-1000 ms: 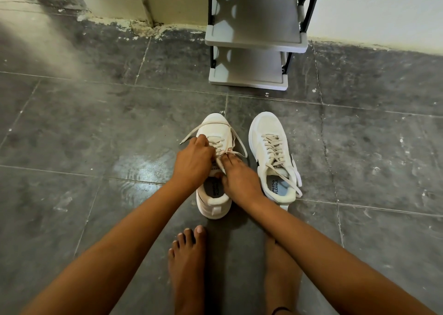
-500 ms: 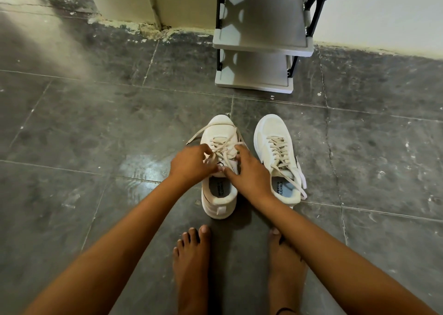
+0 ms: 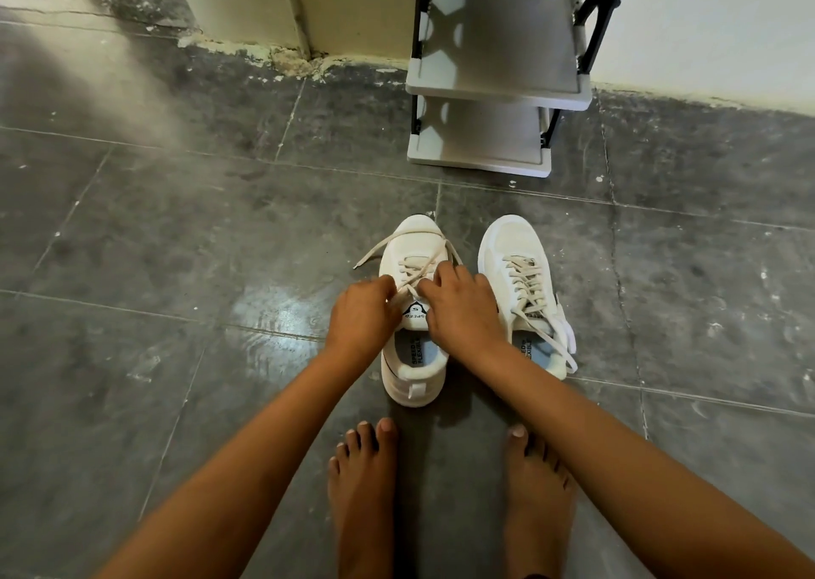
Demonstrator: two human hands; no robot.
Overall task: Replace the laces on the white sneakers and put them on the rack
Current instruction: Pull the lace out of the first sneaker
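Dark floor tiles [image 3: 220, 234] carry our white sneakers before the grey shoe rack [image 3: 494, 89]. Our left hand [image 3: 359, 318] and right hand [image 3: 458, 307] each pinch the beige lace [image 3: 412, 278] over the left sneaker [image 3: 412, 358]; its insole reads "SPEED FLEXIBLE". The laced right sneaker [image 3: 520, 287] stands just beside.

I see both forearms reaching forward and down, converging toward the middle. Left hand [image 3: 362, 314] knuckles up, fingers curled, fingertips pinching a lace [image 3: 408, 289]. Right hand [image 3: 461, 309] just beside it, back of hand toward camera, fingers curled down, pinching the same lace crossing from the other side. Thumbs nearly meet, hands not touching. Wrists roughly straight. Bare feet [image 3: 361, 486] planted below the arms, toes forward
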